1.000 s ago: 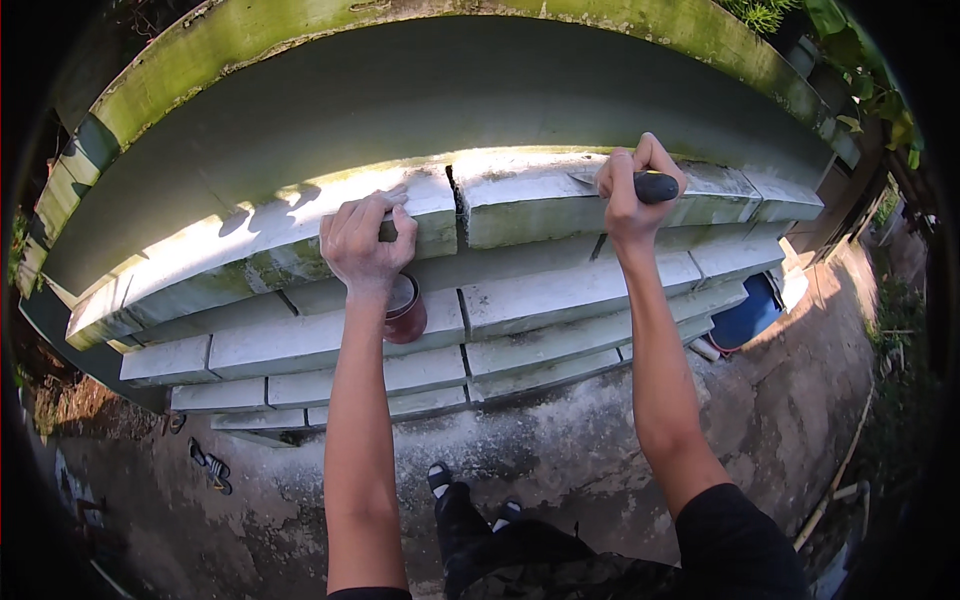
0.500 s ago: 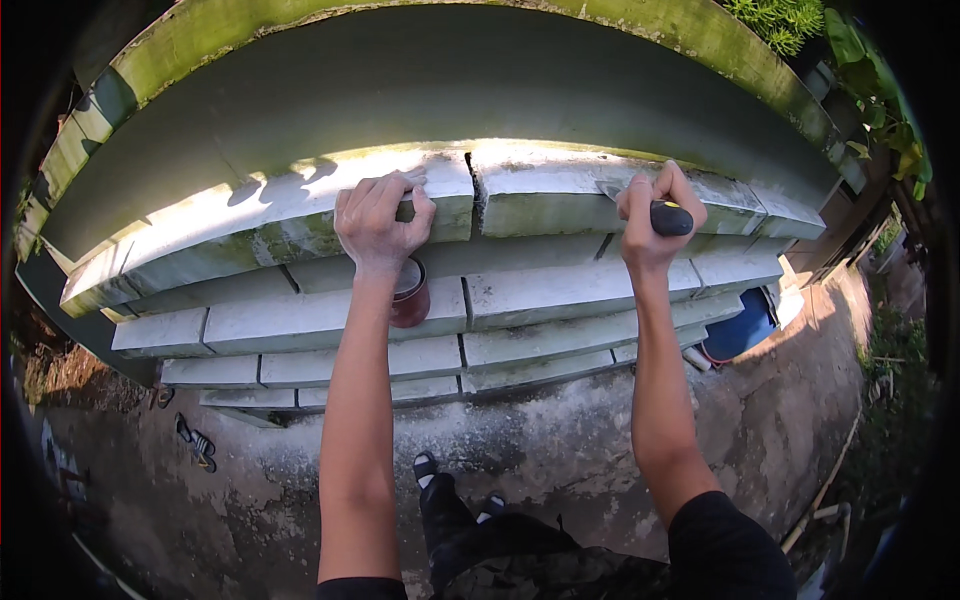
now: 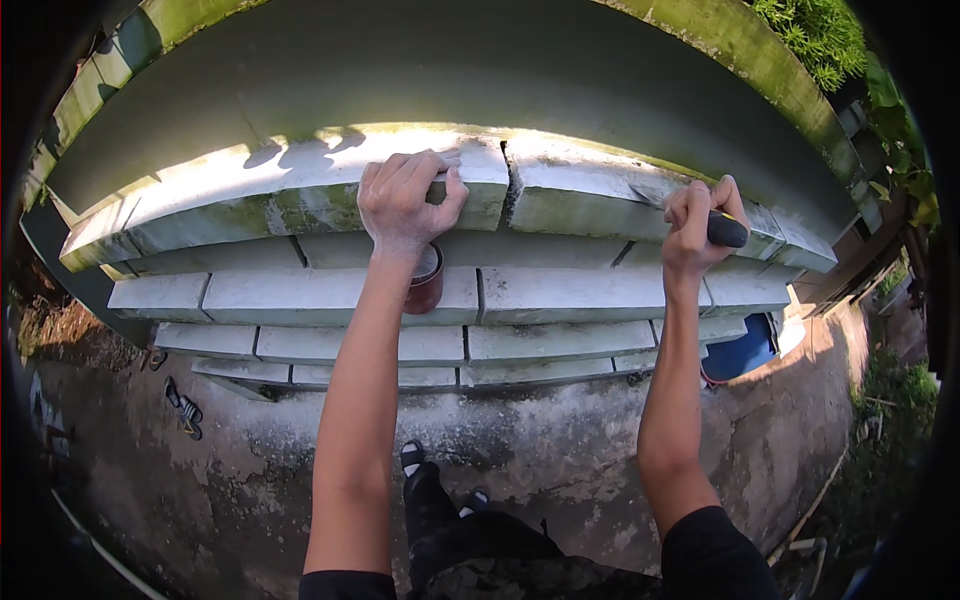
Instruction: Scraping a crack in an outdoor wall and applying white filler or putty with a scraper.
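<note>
In my right hand [image 3: 702,225] is a scraper with a black handle [image 3: 727,230] marked with yellow. Its flat metal blade [image 3: 650,194] lies against the top of the upper concrete ledge [image 3: 575,180], right of a dark vertical crack. My left hand [image 3: 405,203], dusty with white powder, is bent over the ledge's front edge left of the crack. Its fingers are curled, and a small pale thing shows at the fingertips, too unclear to name. Just below that hand, a reddish-brown can [image 3: 427,288] stands on the lower step, partly hidden by my wrist.
Several stepped concrete ledges [image 3: 560,335] descend toward the ground. A grey wall [image 3: 420,70] rises behind the top ledge. A blue container [image 3: 742,350] sits at the right end. Striped sandals [image 3: 186,410] lie on the ground at left. Green plants [image 3: 815,40] hang at the upper right.
The view has shifted, so the ledge and both hands sit differently in it. The scraper blade shows more fully now. My left hand keeps its curled posture at the ledge edge.
</note>
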Available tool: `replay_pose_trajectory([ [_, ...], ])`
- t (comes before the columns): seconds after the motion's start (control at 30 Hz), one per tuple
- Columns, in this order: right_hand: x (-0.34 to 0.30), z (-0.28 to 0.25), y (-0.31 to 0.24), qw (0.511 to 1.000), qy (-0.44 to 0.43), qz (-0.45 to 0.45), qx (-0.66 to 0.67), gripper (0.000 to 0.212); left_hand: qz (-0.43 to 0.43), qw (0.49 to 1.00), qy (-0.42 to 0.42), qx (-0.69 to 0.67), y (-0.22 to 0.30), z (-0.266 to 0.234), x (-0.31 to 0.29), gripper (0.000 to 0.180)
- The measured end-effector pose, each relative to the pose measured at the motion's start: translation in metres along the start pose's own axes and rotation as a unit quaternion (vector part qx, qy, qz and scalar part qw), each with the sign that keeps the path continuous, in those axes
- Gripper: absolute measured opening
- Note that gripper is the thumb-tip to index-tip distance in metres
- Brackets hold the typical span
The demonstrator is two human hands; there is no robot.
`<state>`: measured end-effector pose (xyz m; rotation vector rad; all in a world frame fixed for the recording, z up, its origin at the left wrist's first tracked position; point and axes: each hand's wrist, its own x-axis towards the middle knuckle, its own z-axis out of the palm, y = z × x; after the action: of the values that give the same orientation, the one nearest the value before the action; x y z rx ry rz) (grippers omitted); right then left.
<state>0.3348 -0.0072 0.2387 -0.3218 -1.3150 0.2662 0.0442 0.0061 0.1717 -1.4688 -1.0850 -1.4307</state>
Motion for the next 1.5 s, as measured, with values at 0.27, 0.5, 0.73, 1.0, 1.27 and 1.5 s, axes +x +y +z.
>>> replay_pose_trajectory([
  [0.27, -0.017, 0.005, -0.001, 0.996, -0.019, -0.035, -0.078, 0.038, -0.007, 1.000, -0.015, 0.005, -0.008, -0.001, -0.004, 0.004],
  [0.5, 0.008, 0.015, 0.014, 0.997, -0.002, -0.020, -0.074, 0.038, -0.001, 1.000, -0.003, -0.001, -0.002, -0.001, 0.000, 0.006],
  [0.73, -0.006, 0.014, 0.001, 0.995, 0.005, -0.026, -0.098, 0.037, -0.008, 1.000, -0.007, -0.002, -0.001, -0.002, -0.001, 0.007],
  [1.0, -0.024, 0.003, 0.000, 0.998, 0.008, -0.037, -0.053, 0.035, -0.011, 1.000, -0.021, -0.001, -0.004, -0.008, -0.003, 0.007],
  [1.27, 0.005, 0.001, 0.016, 0.999, -0.014, -0.001, -0.029, 0.034, -0.012, 1.000, -0.015, -0.011, 0.000, 0.002, -0.001, 0.006],
  [1.5, -0.005, 0.000, 0.006, 0.999, 0.006, -0.033, 0.004, 0.034, -0.051, 0.996, -0.052, -0.054, 0.009, -0.010, 0.005, 0.004],
])
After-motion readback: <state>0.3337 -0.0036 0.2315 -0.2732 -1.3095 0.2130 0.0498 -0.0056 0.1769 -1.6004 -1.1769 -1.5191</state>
